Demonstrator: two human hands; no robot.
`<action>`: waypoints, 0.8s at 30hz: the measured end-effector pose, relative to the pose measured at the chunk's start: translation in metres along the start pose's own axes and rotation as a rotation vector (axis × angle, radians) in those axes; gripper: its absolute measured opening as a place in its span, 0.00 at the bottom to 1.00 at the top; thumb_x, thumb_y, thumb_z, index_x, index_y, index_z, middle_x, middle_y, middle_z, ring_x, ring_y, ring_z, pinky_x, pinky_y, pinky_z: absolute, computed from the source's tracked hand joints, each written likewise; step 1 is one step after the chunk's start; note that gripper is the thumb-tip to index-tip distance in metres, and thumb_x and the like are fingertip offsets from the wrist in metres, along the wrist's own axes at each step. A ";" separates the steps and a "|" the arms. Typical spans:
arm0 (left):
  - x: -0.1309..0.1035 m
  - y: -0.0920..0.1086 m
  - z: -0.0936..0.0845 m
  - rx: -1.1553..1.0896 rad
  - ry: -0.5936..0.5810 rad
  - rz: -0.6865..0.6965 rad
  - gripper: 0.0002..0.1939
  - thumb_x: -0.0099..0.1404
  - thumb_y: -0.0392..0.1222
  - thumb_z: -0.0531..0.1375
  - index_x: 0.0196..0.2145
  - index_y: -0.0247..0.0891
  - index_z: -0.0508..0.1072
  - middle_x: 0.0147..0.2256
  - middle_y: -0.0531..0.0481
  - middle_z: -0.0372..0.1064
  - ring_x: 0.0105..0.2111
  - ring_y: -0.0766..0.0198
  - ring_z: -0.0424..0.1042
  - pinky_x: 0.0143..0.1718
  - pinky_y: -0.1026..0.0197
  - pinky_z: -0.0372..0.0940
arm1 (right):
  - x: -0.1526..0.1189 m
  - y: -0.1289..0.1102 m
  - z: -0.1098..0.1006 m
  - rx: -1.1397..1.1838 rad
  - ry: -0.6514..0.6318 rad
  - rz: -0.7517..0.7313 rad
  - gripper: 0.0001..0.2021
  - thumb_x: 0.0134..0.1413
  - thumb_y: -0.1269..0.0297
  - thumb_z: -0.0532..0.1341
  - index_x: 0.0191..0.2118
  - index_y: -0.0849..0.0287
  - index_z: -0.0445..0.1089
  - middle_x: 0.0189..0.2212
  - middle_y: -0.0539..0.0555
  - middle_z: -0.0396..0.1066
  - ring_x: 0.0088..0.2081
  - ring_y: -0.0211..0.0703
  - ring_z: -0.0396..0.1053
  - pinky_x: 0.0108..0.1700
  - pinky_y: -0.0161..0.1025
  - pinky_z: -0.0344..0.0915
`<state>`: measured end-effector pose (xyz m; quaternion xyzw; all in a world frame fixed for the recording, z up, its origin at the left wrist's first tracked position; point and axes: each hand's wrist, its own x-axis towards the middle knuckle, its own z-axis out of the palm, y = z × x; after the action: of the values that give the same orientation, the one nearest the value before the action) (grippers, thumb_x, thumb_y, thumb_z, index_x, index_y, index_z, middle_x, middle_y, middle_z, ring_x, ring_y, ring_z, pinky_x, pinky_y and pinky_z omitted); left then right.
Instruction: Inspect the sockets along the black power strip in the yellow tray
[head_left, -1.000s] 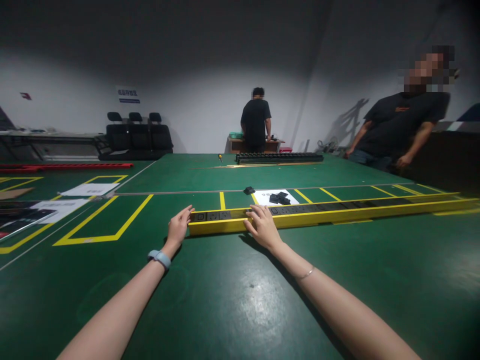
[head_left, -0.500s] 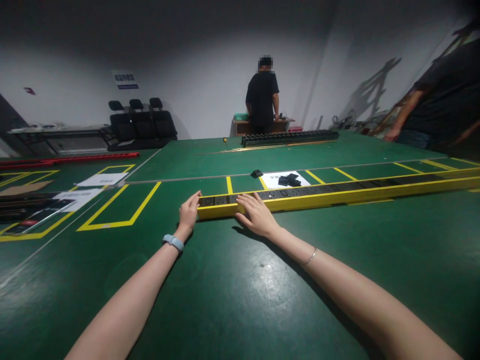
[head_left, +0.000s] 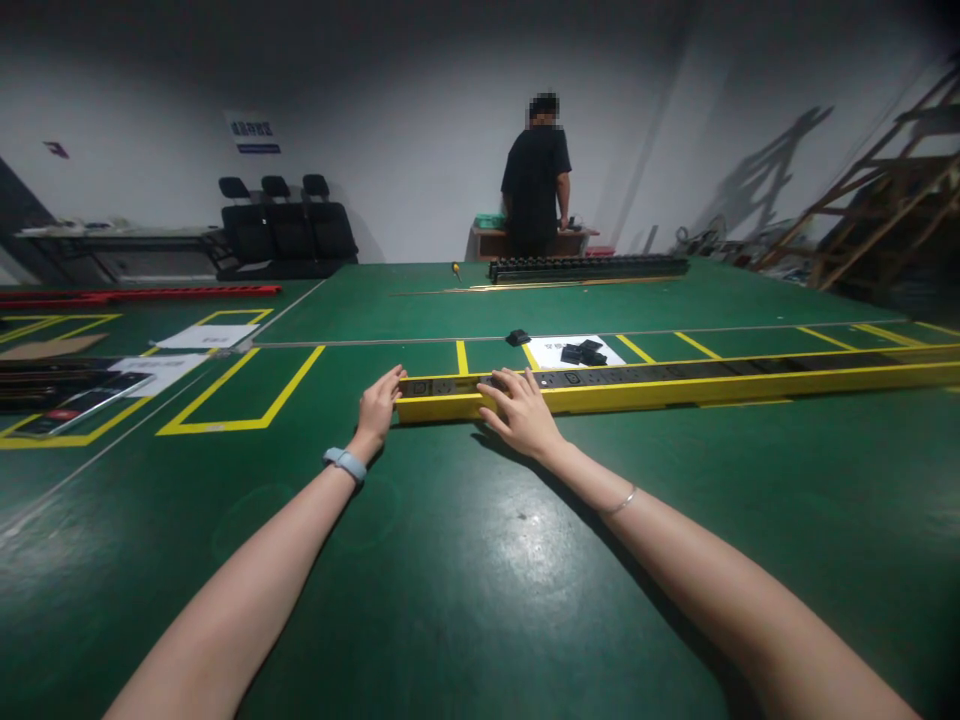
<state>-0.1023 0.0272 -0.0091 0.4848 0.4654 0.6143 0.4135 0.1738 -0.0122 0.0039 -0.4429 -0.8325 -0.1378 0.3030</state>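
A long yellow bar [head_left: 637, 398] with dark sockets along its top lies across the green table [head_left: 480, 560]. At its left end is my left hand [head_left: 381, 408], fingers together against the end of the bar. My right hand [head_left: 519, 412] rests over the bar's front edge a short way along, its fingers spread on the top and the thumb at the front side. Beyond the bar, several small black pieces [head_left: 584, 353] lie on a white sheet [head_left: 545, 350], and another black piece [head_left: 517, 337] sits just left of the sheet.
A row of black parts [head_left: 589, 268] and a small yellow tool [head_left: 455, 269] lie at the table's far side. Papers [head_left: 206, 336] and dark strips [head_left: 60, 390] are at the left. A person [head_left: 537, 180] stands beyond the table, near black chairs [head_left: 289, 235].
The camera view has shifted slightly. My right hand's fingers are more arched on the bar. The second person at the right has gone out of view, uncovering a wooden frame.
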 end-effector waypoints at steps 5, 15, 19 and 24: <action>0.001 0.000 -0.001 -0.028 -0.033 -0.016 0.26 0.66 0.49 0.56 0.57 0.34 0.69 0.58 0.37 0.66 0.59 0.55 0.65 0.59 0.55 0.61 | 0.000 0.001 0.001 0.001 0.007 0.006 0.20 0.64 0.52 0.53 0.57 0.53 0.68 0.58 0.59 0.64 0.62 0.53 0.57 0.68 0.59 0.43; 0.002 0.001 0.013 -0.004 0.002 -0.061 0.24 0.68 0.47 0.54 0.57 0.31 0.67 0.52 0.33 0.71 0.51 0.56 0.73 0.53 0.54 0.67 | -0.005 0.017 -0.003 -0.050 0.066 0.079 0.16 0.66 0.54 0.51 0.46 0.56 0.71 0.50 0.59 0.70 0.58 0.52 0.61 0.66 0.58 0.45; 0.004 0.001 0.014 0.053 0.149 -0.055 0.23 0.69 0.48 0.51 0.53 0.28 0.70 0.45 0.33 0.75 0.44 0.55 0.77 0.46 0.53 0.71 | -0.007 0.018 -0.005 -0.053 0.075 0.074 0.16 0.65 0.54 0.52 0.47 0.56 0.71 0.51 0.59 0.70 0.59 0.52 0.61 0.67 0.58 0.44; -0.004 0.005 0.016 0.074 0.156 -0.020 0.19 0.68 0.46 0.54 0.50 0.33 0.75 0.43 0.37 0.77 0.44 0.55 0.77 0.43 0.55 0.73 | -0.007 0.012 -0.006 -0.044 0.088 0.032 0.18 0.65 0.55 0.53 0.53 0.58 0.68 0.54 0.60 0.68 0.60 0.51 0.60 0.68 0.58 0.43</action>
<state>-0.0864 0.0247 -0.0038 0.4458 0.5234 0.6286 0.3636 0.1885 -0.0129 0.0040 -0.4560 -0.8080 -0.1708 0.3318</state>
